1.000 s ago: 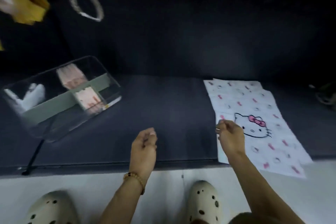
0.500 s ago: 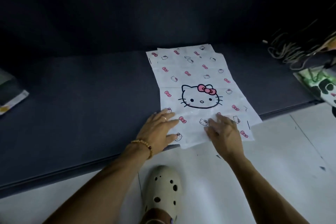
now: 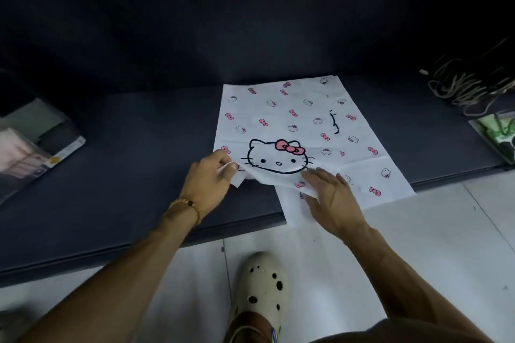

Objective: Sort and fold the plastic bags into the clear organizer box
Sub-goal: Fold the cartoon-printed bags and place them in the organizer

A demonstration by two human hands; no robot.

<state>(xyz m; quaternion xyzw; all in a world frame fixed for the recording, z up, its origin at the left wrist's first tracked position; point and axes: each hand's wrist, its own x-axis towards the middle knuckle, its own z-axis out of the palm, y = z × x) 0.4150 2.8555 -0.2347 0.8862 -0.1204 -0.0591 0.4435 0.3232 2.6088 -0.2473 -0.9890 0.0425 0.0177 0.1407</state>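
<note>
First fold of the cat-print bag, near edge lifted at the sofa's front.

My left hand [image 3: 210, 175] pinches the bag's [image 3: 295, 117] near left corner between thumb and curled fingers and raises it; my right hand [image 3: 331, 198] lies flat, fingers straight, pressing the near edge at about 5 o'clock of the big cat face. I judge the risk to be slippage: the film looks thin and slick, part of it overhangs the dark cushion [image 3: 125, 175] towards the floor, and a tug from the left could drag the sheet askew or trap a crooked crease. The bag is white with pink bows and small cat heads, spread mostly flat. The clear organizer box [image 3: 33, 142] sits well apart at 9 o'clock, partly out of view.
</note>
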